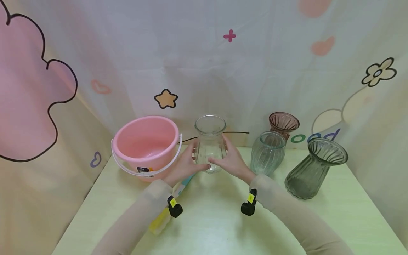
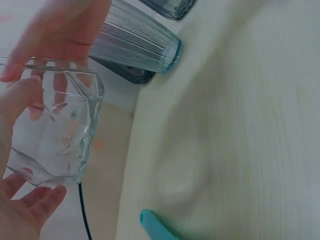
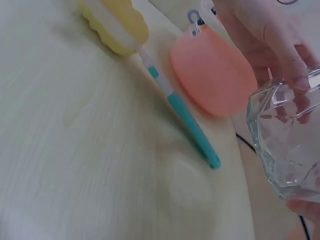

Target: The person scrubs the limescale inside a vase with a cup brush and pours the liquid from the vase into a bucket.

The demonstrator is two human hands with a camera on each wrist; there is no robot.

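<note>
Both hands grip a clear glass vase (image 1: pixel 210 141) from its two sides, mouth up. My left hand (image 1: pixel 186 161) has its thumb across the near side and its fingers round the left side. On the opposite side my right hand (image 1: pixel 234 161) holds it the same way. Both wrist views show the faceted base of the vase (image 2: pixel 60 125) raised over the table. Below and left of it lies a sponge brush (image 3: pixel 185 117) with a teal handle and a yellow head, partly covered by the left arm in the head view.
A pink bucket (image 1: pixel 145 140) with a white handle stands at the left. To the right are a pale blue-green glass vase (image 1: pixel 267 156), a reddish vase (image 1: pixel 283 122) behind it, and a grey-green vase (image 1: pixel 307 173). A patterned curtain (image 1: pixel 204 63) hangs behind the table (image 1: pixel 210 219).
</note>
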